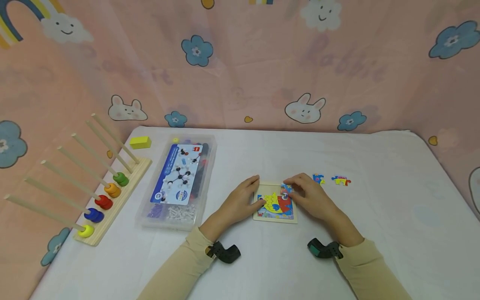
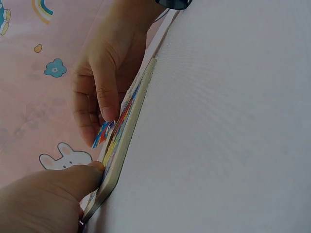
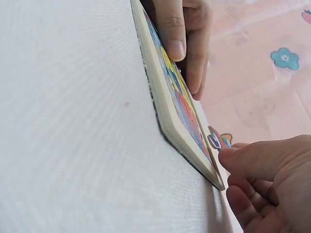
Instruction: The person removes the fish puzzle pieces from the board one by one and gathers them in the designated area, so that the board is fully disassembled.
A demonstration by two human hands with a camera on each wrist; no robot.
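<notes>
A small wooden jigsaw board (image 1: 275, 220) with a yellow, red and blue picture lies on the table. My left hand (image 1: 239, 201) holds its left side, the thumb on the face and the other fingers along the edge. Between right thumb and fingers, my right hand (image 1: 313, 199) pinches a blue and red puzzle piece (image 3: 217, 139). In both wrist views that piece sits tilted just above the board's upper right corner. Two loose puzzle pieces, one mostly blue (image 1: 318, 178) and one red and yellow (image 1: 341, 180), lie beyond the right hand.
To the left stands a wooden peg rack (image 1: 123, 196) with coloured rings on several of its tall pegs. A clear plastic case (image 1: 204, 200) with a molecule card lies between rack and board. Behind them is a yellow block (image 1: 140, 142). A patterned pink cloth (image 1: 240, 75) hangs behind the table.
</notes>
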